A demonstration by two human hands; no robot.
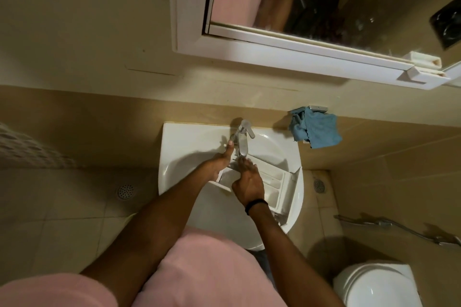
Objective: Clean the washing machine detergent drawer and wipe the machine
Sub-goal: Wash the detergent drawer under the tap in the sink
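Fingers of my right hand [248, 182] lie stretched forward into the detergent drawer [272, 182], their tips touching its inside right under the tap's spout. They press rather than clasp, so that hand is unclenched. A black wristband [256, 205] sits on that wrist.

At the drawer's left end is my left hand [219, 163]. One digit reaches up toward the back of the sink [174, 147] and meets the base of the tap [243, 141]. Whether the rest of that hand grasps the drawer's end or only rests against it, I cannot tell, since the palm hides those fingers.

The white drawer lies inside the sink's basin, slanting from the middle toward the sink's front right rim, its open compartments facing up. The tap stands at the middle of the sink's back edge, spout pointing into the basin over the drawer.

A blue cloth [315, 129] hangs from a wall fitting just beyond the sink's back right corner. Above the sink, on the wall, is a white-framed mirror cabinet [274, 50]. A round floor drain [126, 191] lies left of the sink, and another [319, 185] just beside its right rim. A toilet [374, 284] stands to the sink's front right, with a metal spray hose [399, 227] on the wall between them.
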